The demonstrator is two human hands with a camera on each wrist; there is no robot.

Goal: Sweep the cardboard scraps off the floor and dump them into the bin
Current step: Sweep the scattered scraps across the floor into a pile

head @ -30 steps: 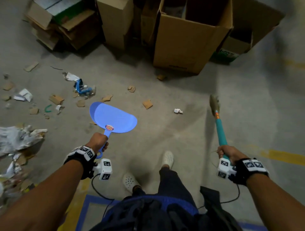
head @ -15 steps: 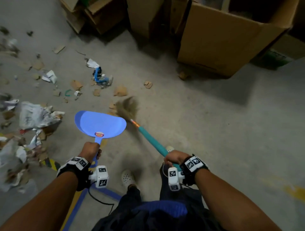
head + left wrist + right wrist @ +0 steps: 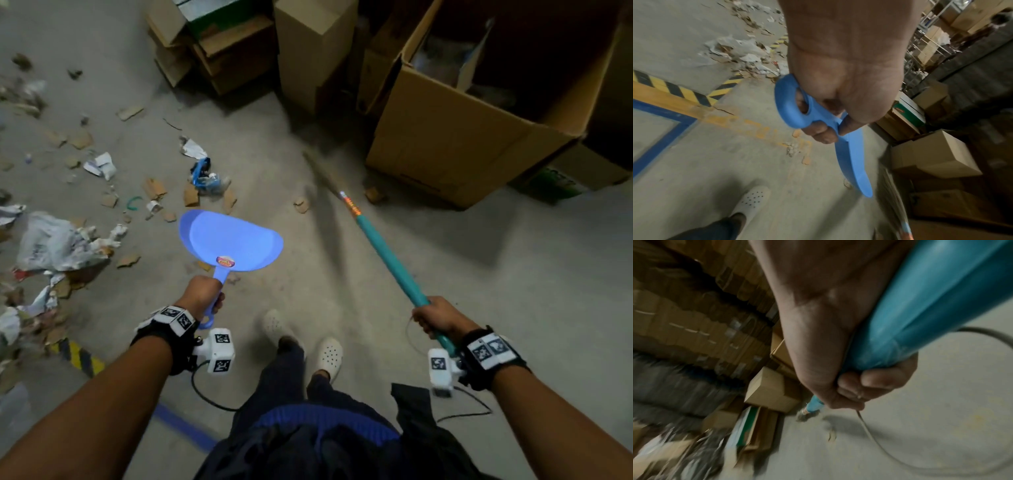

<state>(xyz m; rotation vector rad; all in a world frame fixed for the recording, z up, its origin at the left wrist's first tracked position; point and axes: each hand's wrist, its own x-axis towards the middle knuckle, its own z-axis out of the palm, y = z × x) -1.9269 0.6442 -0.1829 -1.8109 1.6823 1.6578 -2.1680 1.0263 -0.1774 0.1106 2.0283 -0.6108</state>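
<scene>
The left hand (image 3: pixel 202 295) is clenched round the handle of the blue dustpan (image 3: pixel 231 244), held above the floor; the right hand (image 3: pixel 438 317) grasps the teal broom (image 3: pixel 387 255) near its upper end. Cardboard scraps (image 3: pixel 154 187) lie scattered just beyond the pan, with 2 more (image 3: pixel 301 205) near the open cardboard box (image 3: pixel 455 137), probably the bin. The scraps look light and flat, likely to skid or flutter, so short low strokes suit them. The broom's bristles are blurred by motion, and the box's contents are hard to make out
</scene>
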